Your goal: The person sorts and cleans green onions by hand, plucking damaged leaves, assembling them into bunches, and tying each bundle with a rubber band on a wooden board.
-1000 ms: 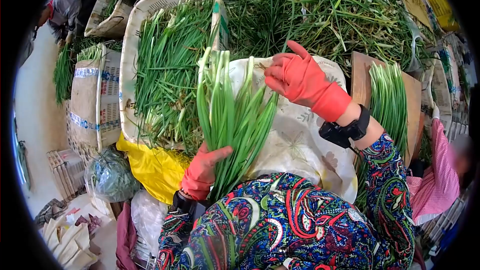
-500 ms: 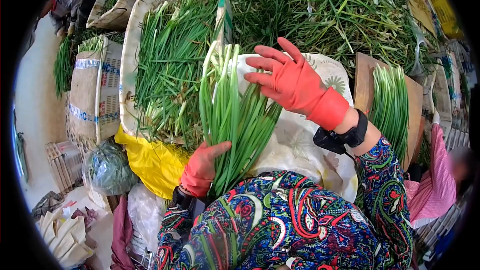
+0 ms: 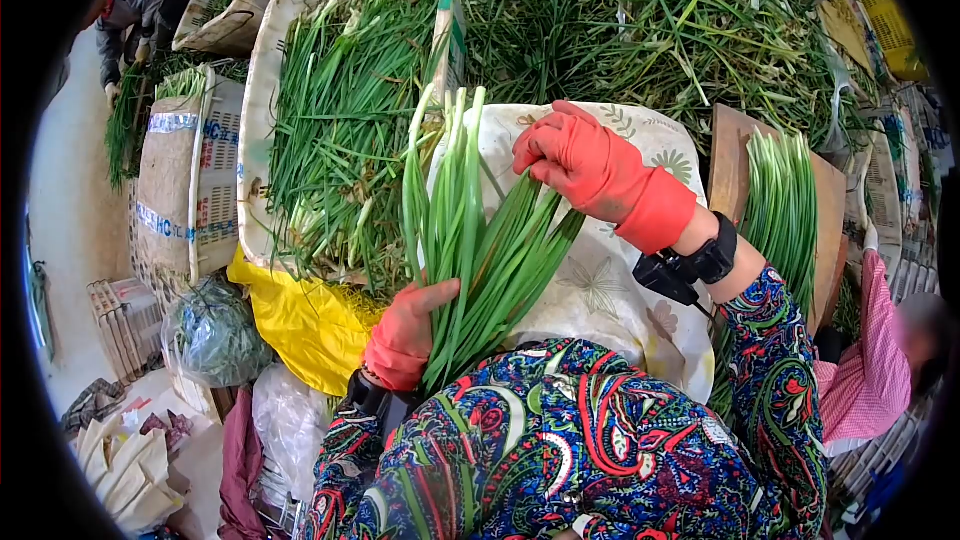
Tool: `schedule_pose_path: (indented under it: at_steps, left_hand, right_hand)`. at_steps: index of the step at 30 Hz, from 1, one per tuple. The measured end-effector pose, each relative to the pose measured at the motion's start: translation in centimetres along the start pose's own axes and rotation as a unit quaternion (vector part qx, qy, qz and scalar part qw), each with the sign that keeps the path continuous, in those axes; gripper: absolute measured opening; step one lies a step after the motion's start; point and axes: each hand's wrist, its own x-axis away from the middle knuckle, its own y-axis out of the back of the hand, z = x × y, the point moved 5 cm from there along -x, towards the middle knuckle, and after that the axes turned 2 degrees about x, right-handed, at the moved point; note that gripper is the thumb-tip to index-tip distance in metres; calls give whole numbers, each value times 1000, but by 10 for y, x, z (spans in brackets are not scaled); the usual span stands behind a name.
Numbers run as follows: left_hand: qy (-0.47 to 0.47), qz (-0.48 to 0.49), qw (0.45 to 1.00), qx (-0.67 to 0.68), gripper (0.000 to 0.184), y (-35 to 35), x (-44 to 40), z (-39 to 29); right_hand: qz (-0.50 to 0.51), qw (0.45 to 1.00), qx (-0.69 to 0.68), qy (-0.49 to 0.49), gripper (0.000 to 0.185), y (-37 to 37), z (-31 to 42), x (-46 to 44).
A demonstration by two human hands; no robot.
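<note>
A bunch of garlic chives (image 3: pixel 465 190), pale stem ends up, stands fanned out in front of my body. My left hand (image 3: pixel 402 335), in a red rubber glove, is wrapped round its lower leaves with the forefinger stretched over them. Gloved the same way, my right hand (image 3: pixel 585 162) is closed on the tips of the chives on the bunch's right side, which bend away from the upright stems. Beneath the right hand lies a pale cloth with a leaf print (image 3: pixel 600 270). Its fingertips are partly hidden from view.
A white plastic crate (image 3: pixel 262 140) of loose chives stands at left, above a yellow sack (image 3: pixel 300 330). Heaped leaves (image 3: pixel 690 30) fill the back. Neat chives (image 3: pixel 780 195) lie on a brown board (image 3: pixel 728 165) at right. Another person (image 3: pixel 140 0) bends at the far left.
My right hand has gone from spread fingers to closed on the chives' right side, pulling them a little to the right. My left hand has hardly moved.
</note>
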Motion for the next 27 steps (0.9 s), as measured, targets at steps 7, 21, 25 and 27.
schedule_pose_path:
  at_steps: [7, 21, 25, 27]
  left_hand:
    - [-62, 99, 985, -127, 58, -11, 1, -6]
    - [-44, 88, 987, -128, 64, -12, 0, -3]
    - [-22, 66, 997, -45, 60, 12, -6, 2]
    - [-19, 72, 997, 5, 59, 15, -10, 1]
  right_hand:
    - [35, 965, -203, -163, 7, -1, -11, 1]
    - [-253, 945, 185, -98, 14, 97, -79, -31]
    - [-344, 813, 419, -215, 19, 215, -145, 11]
    - [-371, 761, 475, -241, 18, 245, -150, 29]
